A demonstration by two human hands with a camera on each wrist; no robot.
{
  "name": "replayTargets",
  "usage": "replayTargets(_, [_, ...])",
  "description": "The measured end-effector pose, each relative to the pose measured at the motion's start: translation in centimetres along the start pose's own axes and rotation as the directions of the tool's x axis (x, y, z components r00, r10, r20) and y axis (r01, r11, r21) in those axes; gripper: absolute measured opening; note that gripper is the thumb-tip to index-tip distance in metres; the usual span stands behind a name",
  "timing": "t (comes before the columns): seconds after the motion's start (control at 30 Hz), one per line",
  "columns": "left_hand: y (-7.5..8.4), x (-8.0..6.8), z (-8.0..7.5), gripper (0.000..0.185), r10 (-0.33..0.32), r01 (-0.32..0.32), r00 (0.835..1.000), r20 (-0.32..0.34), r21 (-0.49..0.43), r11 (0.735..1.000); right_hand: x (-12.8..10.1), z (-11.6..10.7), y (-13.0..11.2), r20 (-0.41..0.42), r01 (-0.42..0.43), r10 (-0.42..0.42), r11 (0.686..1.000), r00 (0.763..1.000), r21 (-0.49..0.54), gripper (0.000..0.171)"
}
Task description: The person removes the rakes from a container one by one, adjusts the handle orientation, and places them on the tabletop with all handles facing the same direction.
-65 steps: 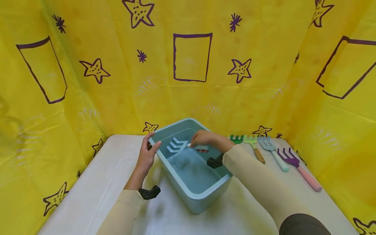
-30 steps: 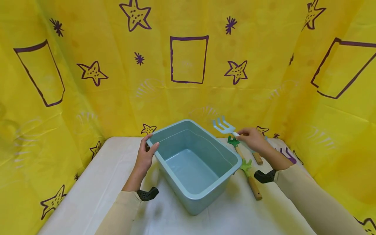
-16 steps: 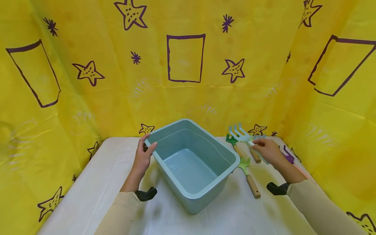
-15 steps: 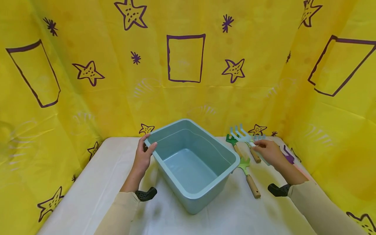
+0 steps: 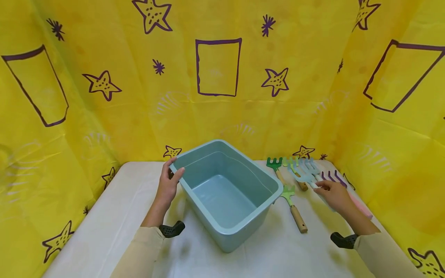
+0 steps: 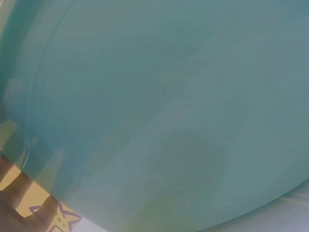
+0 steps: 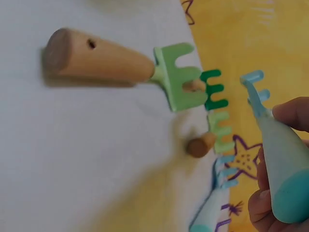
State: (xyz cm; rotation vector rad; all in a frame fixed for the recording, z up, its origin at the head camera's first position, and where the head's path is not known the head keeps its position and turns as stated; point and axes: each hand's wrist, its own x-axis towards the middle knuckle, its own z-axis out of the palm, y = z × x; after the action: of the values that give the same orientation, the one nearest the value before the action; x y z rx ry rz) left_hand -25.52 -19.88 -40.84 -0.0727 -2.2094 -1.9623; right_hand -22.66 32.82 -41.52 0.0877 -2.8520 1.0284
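**Blue rake out of the tub, down with the rest**

Left hand [image 5: 168, 184] still gripping the far-left corner of the teal tub [image 5: 240, 227], frame centre, now empty. Light-blue toy rake [image 5: 306, 174] lifted out and carried right, lowered among the other rakes [image 5: 293, 204] at right. Right hand [image 5: 335, 195] fingers curled round its handle, not released yet.

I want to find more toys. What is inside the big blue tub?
Nothing shows inside the blue tub: its floor is bare. The near wall hides a little strip of floor. The left hand grips its rim, and the right hand holds a pale blue rake outside it.
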Motion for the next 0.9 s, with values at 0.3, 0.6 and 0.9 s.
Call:
replayTargets(0.3, [-0.3, 0.1, 0.2, 0.061, 0.032, -0.031, 0.999, -0.024, 0.018, 0.999, -1.9, 0.3, 2.8, -0.046, -0.037, 0.035, 0.998, 0.998, -0.047, 0.038])
replayTargets(0.6, [1.1, -0.5, 0.4, 0.062, 0.013, -0.013, 1.0, -0.007, 0.005, 1.0, -3.8, 0.2, 5.3, -0.061, -0.067, 0.063, 0.995, 0.996, -0.067, 0.035])
replayTargets(0.9, [1.6, -0.9, 0.4, 0.061, 0.003, -0.003, 1.0, 0.001, 0.01, 1.0, -5.3, 0.4, 6.9, -0.12, -0.077, 0.069, 0.995, 0.99, -0.062, 0.034])
